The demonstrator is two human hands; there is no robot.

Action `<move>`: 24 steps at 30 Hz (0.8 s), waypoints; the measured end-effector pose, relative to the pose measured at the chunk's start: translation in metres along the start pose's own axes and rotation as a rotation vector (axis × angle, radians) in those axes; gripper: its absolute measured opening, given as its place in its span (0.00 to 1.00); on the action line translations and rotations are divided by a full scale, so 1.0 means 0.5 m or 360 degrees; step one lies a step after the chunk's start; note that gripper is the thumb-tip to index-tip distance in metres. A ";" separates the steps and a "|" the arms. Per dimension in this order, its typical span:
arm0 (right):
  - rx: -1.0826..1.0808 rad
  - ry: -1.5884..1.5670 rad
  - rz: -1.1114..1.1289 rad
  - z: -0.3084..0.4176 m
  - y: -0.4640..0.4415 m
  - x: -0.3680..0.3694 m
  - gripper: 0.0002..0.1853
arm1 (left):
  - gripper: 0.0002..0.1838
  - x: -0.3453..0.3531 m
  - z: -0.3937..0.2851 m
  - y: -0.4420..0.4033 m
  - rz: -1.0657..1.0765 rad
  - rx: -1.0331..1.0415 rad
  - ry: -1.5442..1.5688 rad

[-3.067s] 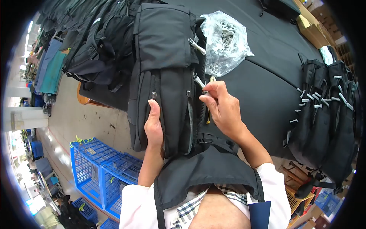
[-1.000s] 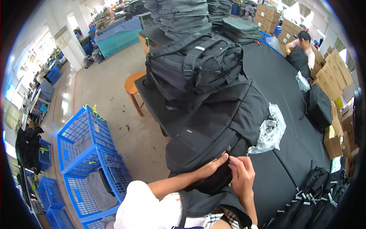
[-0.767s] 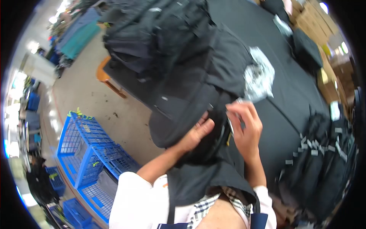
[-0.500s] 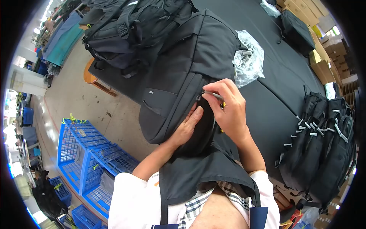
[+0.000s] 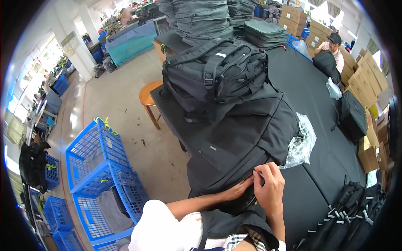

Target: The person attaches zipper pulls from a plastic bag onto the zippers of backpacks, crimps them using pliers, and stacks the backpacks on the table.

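A black backpack [image 5: 234, 142] lies on the black-covered table in front of me, with a small pale logo on its front pocket. My left hand [image 5: 243, 188] is closed on the backpack's near side edge, its fingers partly hidden. Right beside it, my right hand [image 5: 271, 186] pinches a small zip pull at the backpack's side, mostly covered by thumb and forefinger. Just beyond the backpack's right side rests a clear plastic bag [image 5: 302, 144] holding small greyish pieces. Another black backpack [image 5: 217, 75] with straps lies behind the one I hold.
Stacked dark bags [image 5: 201, 21] rise at the back. Blue plastic crates [image 5: 109, 167] and a wooden stool [image 5: 150, 94] are on the left. Black backpacks with pale zip pulls [image 5: 347, 213] lie at lower right. A person [image 5: 335, 52] holds a dark bag by cardboard boxes [image 5: 362, 90].
The view has tilted up, bringing the stacked bags and a person into sight. Both hands remain at the backpack's side, the right still pinching.
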State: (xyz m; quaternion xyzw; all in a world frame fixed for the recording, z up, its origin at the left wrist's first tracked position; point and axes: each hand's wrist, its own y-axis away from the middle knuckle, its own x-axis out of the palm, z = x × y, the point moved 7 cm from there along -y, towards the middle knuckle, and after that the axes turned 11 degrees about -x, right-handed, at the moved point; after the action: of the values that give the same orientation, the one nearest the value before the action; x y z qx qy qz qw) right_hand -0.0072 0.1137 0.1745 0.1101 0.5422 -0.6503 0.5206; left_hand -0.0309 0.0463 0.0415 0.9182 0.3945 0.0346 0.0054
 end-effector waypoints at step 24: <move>-0.0091 -0.0144 0.0051 0.023 0.049 0.027 0.26 | 0.23 -0.028 -0.064 0.013 -0.0144 -0.0310 0.0504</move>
State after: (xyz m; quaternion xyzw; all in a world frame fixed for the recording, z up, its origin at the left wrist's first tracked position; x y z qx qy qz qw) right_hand 0.0112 0.0997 0.1549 0.0744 0.5346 -0.6305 0.5578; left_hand -0.0377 0.0312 0.0726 0.8778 0.4261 0.2163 0.0336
